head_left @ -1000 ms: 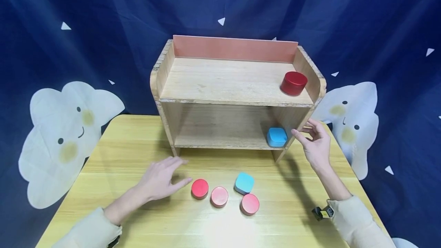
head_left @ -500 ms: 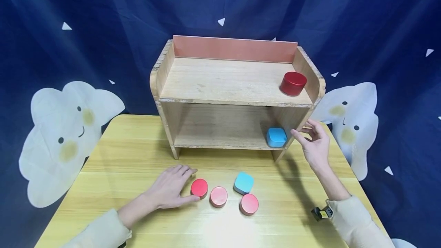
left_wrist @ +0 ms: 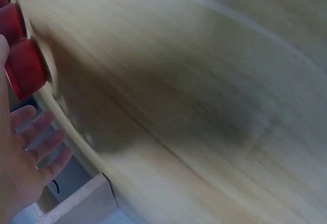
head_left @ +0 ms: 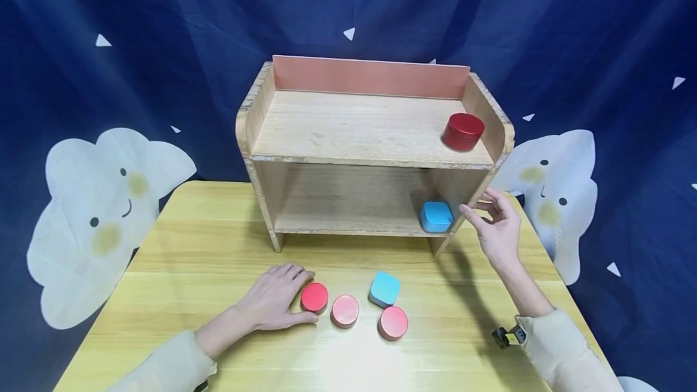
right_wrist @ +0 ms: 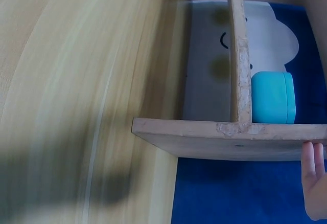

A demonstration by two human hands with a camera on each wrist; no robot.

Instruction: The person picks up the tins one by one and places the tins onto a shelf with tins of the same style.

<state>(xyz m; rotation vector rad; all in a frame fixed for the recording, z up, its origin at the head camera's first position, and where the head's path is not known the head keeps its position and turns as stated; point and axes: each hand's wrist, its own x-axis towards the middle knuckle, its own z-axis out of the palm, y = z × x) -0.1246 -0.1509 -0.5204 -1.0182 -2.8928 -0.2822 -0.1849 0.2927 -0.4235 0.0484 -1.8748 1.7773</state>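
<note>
Left hand [head_left: 274, 301] flat on the table [head_left: 179, 259], fingers [head_left: 296, 272] spread, touching the red round tin [head_left: 314, 297]. Right hand [head_left: 498, 228] up by the shelf [head_left: 359, 132] side, fingers loose, holding nothing, near the blue box [head_left: 436, 216].

I am at a staged tabletop set, like a small recording studio: a dark blue cloth backdrop [head_left: 163, 17] with smiling cloud shapes [head_left: 103, 210] hangs at twelve o'clock behind my yellow wooden table [head_left: 190, 259] and small wooden shelf [head_left: 365, 132].
</note>
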